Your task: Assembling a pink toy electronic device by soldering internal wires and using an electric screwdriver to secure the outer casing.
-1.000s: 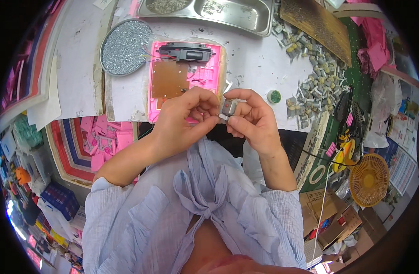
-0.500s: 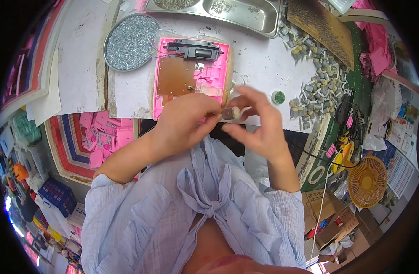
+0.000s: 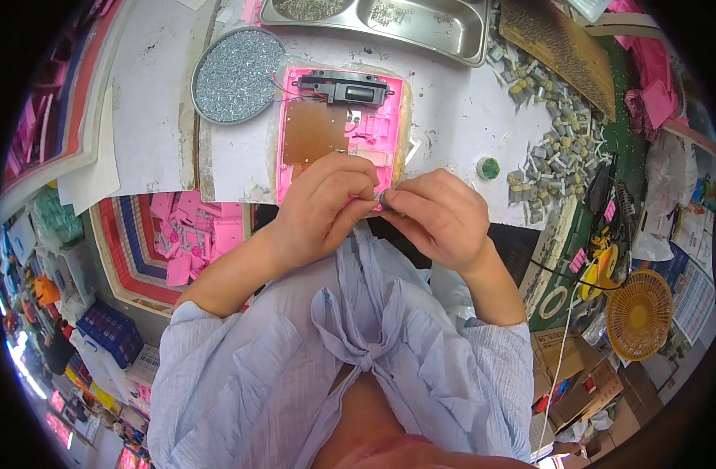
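"What's the biggest thing there?"

"The white worktable [image 3: 444, 98]. Small metal parts [image 3: 559, 152] lie strewn in a heap down its right side."

"Next in size?"

"A steel tray [image 3: 461, 37] with compartments, at the far edge. Then a pink casing [image 3: 385, 129], lying open beyond the hands, and a round dish [image 3: 231, 123] full of silvery bits, just left of it."

"And the hands?"

"They meet over the casing's near edge. The right hand [image 3: 448, 215] pinches something between thumb and fingers. The left hand [image 3: 311, 207] has its fingertips drawn narrow right beside that; I can't tell whether they grip it too."

"Anything smaller?"

"A brown board [image 3: 315, 131] and a black module [image 3: 350, 91], both in the casing. A green-topped tub [image 3: 488, 167] stands near the right hand."

"So what's being pinched?"

"A little grey part [image 3: 386, 200], mostly hidden by the fingers."
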{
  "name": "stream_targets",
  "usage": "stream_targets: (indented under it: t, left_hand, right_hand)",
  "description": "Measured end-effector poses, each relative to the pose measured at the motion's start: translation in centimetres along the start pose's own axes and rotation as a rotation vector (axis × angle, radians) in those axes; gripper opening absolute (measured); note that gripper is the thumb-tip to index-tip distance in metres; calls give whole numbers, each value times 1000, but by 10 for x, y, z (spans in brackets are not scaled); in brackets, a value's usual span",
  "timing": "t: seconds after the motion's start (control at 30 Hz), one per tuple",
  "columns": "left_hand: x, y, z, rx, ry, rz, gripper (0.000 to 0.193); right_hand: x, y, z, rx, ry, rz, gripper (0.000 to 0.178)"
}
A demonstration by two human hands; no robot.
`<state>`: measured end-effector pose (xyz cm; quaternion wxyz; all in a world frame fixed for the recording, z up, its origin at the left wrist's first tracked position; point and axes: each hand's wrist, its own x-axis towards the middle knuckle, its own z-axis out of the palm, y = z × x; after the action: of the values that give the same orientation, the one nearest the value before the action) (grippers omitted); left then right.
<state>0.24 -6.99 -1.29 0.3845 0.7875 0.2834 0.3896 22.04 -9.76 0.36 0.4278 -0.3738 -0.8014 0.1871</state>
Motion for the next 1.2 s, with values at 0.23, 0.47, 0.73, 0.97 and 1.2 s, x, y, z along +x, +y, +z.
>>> stream_targets:
  t: [0.23,0.47,0.73,0.97,1.2]
  left_hand:
    - [-1,-5,0,95,61,-33,26]
    - [23,-6,-7,9,134,-326,24]
    - [33,-25,-13,605,-53,109,25]
    - [6,-28,-26,560,-22,69,31]
    - [2,-31,-28,487,-88,65,35]
  right_hand:
    - [-5,10,4,41,27,0,41]
    - [-14,17,-2,15,40,57,40]
    - [-19,21,-17,-62,105,256,35]
    - [17,48,13,-213,-31,217,28]
    - [29,50,21,-267,-112,281,22]
